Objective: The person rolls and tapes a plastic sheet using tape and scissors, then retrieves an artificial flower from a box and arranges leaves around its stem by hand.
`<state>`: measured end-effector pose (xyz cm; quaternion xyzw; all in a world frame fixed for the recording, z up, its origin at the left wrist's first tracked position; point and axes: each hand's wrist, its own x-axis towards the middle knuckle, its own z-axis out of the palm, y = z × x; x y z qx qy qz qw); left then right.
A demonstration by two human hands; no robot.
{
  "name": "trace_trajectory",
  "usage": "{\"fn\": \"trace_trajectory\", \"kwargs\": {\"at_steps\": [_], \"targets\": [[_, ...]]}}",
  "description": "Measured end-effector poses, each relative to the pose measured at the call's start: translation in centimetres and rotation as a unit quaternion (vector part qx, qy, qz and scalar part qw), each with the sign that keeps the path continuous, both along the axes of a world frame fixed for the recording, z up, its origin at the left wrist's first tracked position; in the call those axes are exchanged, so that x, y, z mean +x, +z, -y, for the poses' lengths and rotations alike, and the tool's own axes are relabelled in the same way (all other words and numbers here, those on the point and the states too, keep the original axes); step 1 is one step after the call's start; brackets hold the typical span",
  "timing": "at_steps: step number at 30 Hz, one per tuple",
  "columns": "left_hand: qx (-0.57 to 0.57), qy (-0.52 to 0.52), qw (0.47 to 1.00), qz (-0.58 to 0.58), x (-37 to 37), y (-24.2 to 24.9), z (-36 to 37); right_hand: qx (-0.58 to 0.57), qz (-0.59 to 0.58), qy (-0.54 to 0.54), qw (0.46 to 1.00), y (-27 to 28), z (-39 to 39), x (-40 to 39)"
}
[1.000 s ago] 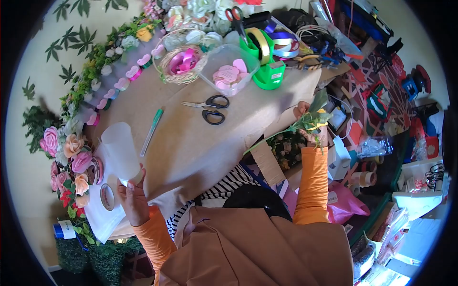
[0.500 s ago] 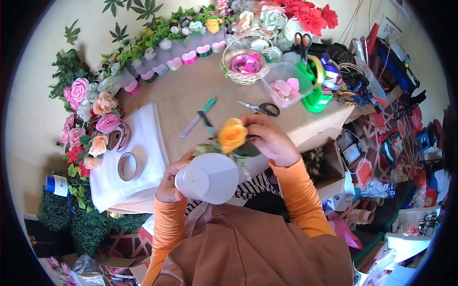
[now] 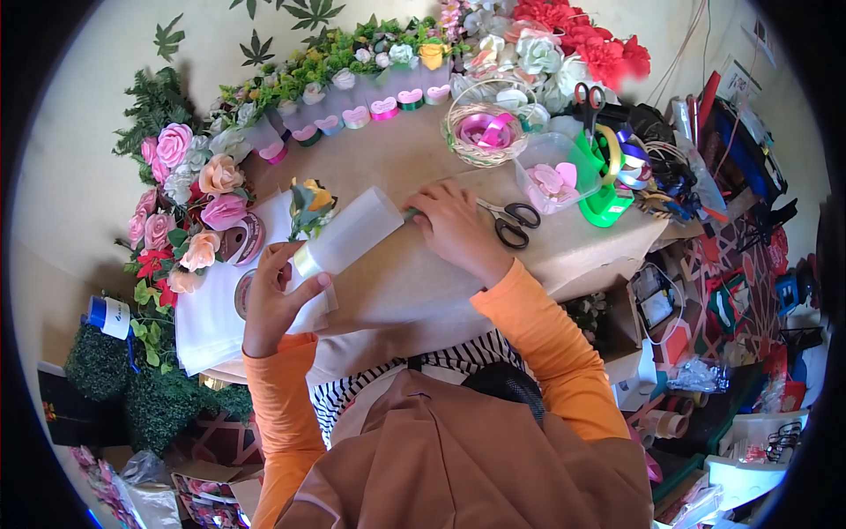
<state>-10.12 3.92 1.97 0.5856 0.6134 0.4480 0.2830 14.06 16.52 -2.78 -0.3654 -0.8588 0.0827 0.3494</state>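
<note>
My left hand [image 3: 280,286] grips a translucent white paper cone [image 3: 352,231] by its end with a pale yellow band, thumb in front. A yellow artificial rose [image 3: 315,191] with green leaves shows just behind the cone, above my left fingers. My right hand [image 3: 449,225] is down on the table, its fingers closed around the teal handle of a utility knife [image 3: 411,213]. The cone hides most of the knife. Black-handled scissors [image 3: 513,225] lie just right of my right hand.
White sheets [image 3: 211,313] and a tape roll [image 3: 242,295] lie at left. A wicker basket [image 3: 485,154], a clear tub [image 3: 551,181] of pink cutouts and a green tape dispenser [image 3: 608,203] stand at back right. Wrapped flower pots [image 3: 357,115] line the back.
The cone with the rose has swung left and tilted over, held by my left hand alone. My right hand has left the rose and gone down to the utility knife.
</note>
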Motion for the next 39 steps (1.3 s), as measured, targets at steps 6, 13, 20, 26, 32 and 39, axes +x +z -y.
{"fn": "trace_trajectory", "kwargs": {"at_steps": [6,13,20,26,32,39], "targets": [[-0.033,0.043,0.98,-0.193,0.1,1.5,-0.8,0.011,-0.01,-0.13,0.991,0.6,1.3,3.1],[-0.03,0.003,0.981,-0.193,1.1,0.3,-1.9,-0.008,-0.12,-0.146,0.982,3.1,4.0,7.2],[0.012,-0.02,0.97,-0.241,2.0,-0.7,-3.2,-0.028,-0.087,-0.058,0.994,1.4,4.0,5.0],[0.047,0.056,0.978,-0.196,2.0,-0.3,-2.2,-0.04,-0.056,-0.029,0.997,0.6,4.1,2.7],[0.14,0.188,0.964,-0.124,3.4,-1.1,-0.3,-0.251,-0.359,0.226,0.87,6.7,8.7,2.3],[0.21,0.252,0.939,0.104,5.9,-3.6,0.6,-0.334,-0.385,0.729,0.457,13.1,15.6,-0.9]]}}
